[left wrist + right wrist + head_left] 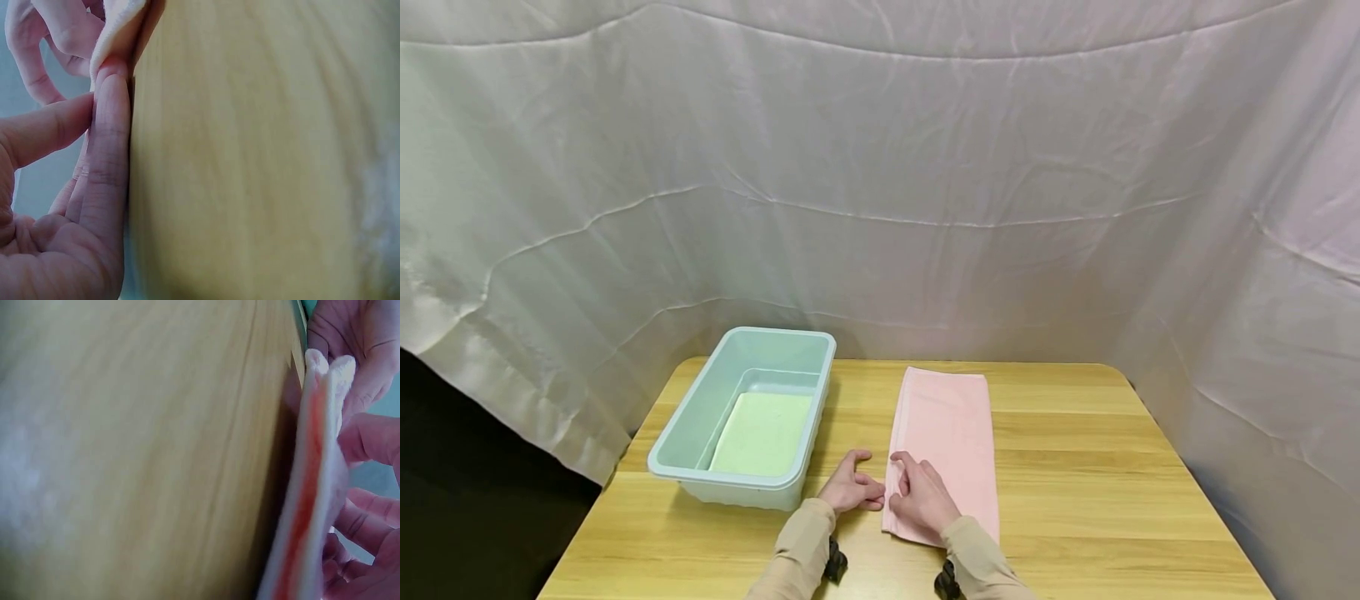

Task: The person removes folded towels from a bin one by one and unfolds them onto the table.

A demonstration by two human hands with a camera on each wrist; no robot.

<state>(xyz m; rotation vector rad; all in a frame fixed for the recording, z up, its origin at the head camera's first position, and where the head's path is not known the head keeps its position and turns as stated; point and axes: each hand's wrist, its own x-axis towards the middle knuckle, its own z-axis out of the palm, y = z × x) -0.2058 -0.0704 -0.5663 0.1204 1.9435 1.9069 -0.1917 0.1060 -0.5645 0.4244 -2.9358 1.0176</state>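
Observation:
A folded pink towel (947,442) lies lengthwise on the wooden table, its layered edge showing in the right wrist view. At its left edge near the front is my left hand (852,487), fingers extended, with fingertips right at the cloth. The left wrist view shows those fingers (106,156) low along the tabletop, the tip meeting the towel's edge (119,37) and the thumb beside it. My right hand (923,500) rests over the towel's front left part, its thumb and fingers spread and touching the cloth.
Left of the towel stands a light blue-green plastic basin (741,479) with a flat pale green folded cloth (763,433) on its bottom. The wooden table (1097,475) extends to the right. Pale grey curtains (925,167) hang behind and along the sides.

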